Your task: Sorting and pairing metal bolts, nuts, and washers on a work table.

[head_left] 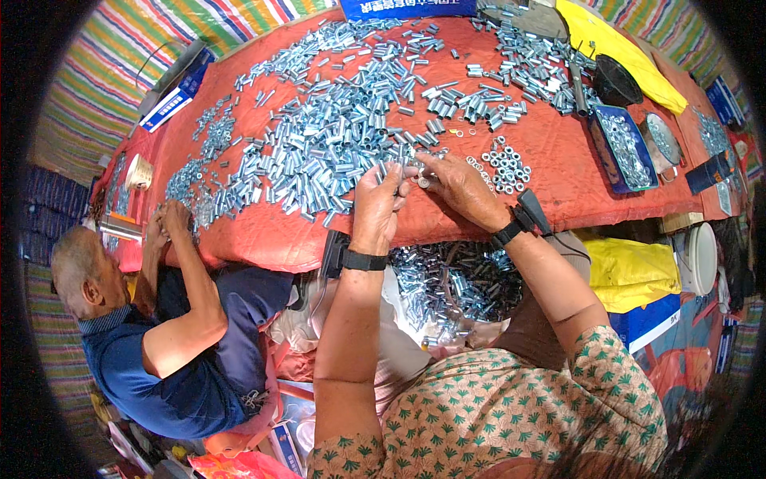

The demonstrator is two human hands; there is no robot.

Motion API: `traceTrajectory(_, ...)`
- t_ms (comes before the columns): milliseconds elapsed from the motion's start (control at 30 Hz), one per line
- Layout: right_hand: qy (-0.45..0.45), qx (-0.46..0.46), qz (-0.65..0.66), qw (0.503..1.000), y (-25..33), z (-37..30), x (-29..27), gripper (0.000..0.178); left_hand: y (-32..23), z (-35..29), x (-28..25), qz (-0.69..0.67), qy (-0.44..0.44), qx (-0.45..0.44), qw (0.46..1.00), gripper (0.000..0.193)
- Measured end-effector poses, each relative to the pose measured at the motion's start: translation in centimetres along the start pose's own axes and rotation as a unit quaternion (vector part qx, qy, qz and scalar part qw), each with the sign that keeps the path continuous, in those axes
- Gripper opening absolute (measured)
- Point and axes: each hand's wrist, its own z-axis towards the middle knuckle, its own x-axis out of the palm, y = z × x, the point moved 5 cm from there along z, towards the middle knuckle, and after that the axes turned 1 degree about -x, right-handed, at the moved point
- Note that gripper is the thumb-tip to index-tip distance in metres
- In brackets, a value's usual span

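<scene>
My left hand (376, 198) is closed at the near edge of a big heap of shiny metal sleeves (339, 132), its thumb and fingers pinching what looks like a small metal sleeve. Just to its right, my right hand (463, 188) has its fingers closed and their tips almost meeting the left ones. What it holds is too small to make out. A small ring shows under its fingertips. Beside the right hand lie metal nuts (511, 169) and a row of thin washers (481, 173) on the red cloth (574, 168).
More sleeves and bolts (527, 68) lie at the far right, near a black bowl (617, 80) and a blue tray of small parts (600, 164). At left a co-worker (167, 319) handles small parts. Below the table edge, a pile of metal pieces (455, 287) sits between my knees.
</scene>
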Motion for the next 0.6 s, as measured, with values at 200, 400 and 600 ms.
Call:
traceTrajectory(200, -0.004, -0.005, 0.030, 1.000, -0.3, 0.2, 0.3, 0.049, 0.1, -0.1, 0.1, -0.009, 0.004, -0.020, 1.000, 0.011)
traceTrajectory(400, 0.010, -0.036, 0.014, 0.999, 0.7, 0.7, 0.7, 0.051, -0.2, 0.0, 0.3, -0.017, 0.017, -0.015, 1.000, 0.013)
traceTrajectory(600, -0.015, -0.013, 0.033, 0.999, -0.3, 0.5, 0.5, 0.053, 0.2, 0.2, 0.3, -0.017, 0.024, -0.016, 0.999, 0.013)
